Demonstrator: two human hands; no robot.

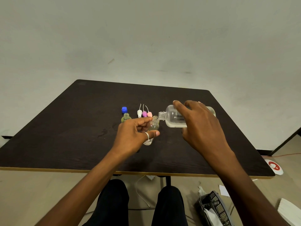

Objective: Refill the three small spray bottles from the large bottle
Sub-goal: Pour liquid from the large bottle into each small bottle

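Head view — large bottle (172,117), small bottle (154,126) — well inside table (78,131) edges

The head-worn wide-angle camera looks forward and down, close over the table (65,136).

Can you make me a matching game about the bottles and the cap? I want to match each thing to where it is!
Things:
1. large bottle
2. blue cap
3. greenish small bottle
4. clear small bottle

Where:
a. held in the left hand
b. standing open on the table, nobody holding it
c. tipped sideways in the right hand
d. sitting on the table just behind an open bottle

Pairs: 1-c, 2-d, 3-b, 4-a
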